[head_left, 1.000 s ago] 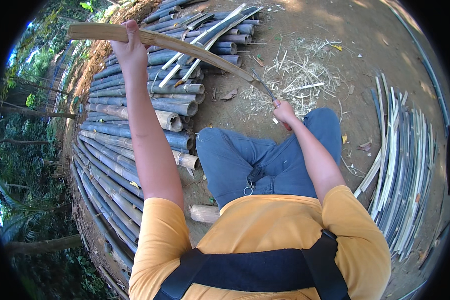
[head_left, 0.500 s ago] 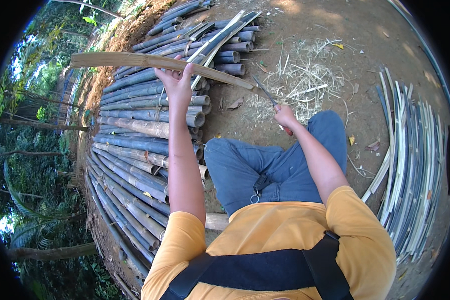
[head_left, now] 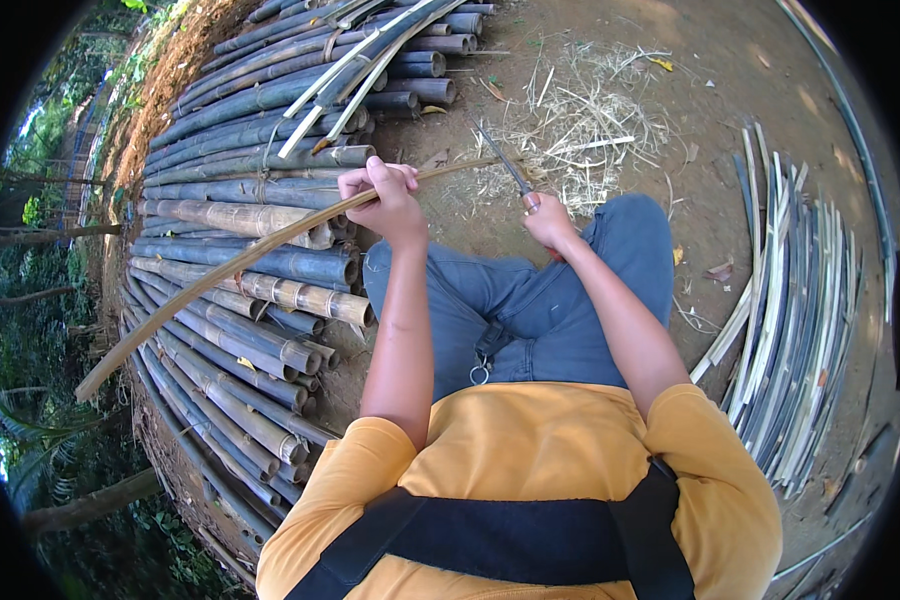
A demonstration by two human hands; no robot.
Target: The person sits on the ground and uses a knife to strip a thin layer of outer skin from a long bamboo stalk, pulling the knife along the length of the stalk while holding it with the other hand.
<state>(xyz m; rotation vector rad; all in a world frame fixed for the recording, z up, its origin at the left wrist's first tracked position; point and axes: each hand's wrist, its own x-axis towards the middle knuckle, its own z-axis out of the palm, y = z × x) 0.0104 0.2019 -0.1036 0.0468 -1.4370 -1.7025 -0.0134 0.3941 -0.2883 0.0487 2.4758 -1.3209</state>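
My left hand is closed around a long bamboo strip, which slants from the lower left up to the right. Its narrow edge faces up, and its far end reaches behind the knife blade. In my right hand is the handle of a knife, its slim dark blade pointing up and to the left. The blade crosses the strip near its far end; whether they touch I cannot tell. Pale bamboo shavings lie on the ground just beyond the knife.
Dark bamboo poles are stacked along my left side, with several split strips on top. A bundle of thin bamboo strips lies on the ground to my right. My bent legs are below my hands.
My left hand has come nearer and turned the strip, so its broad face no longer shows and its near end swings down left. My view has shifted; the right hand still grips the knife.
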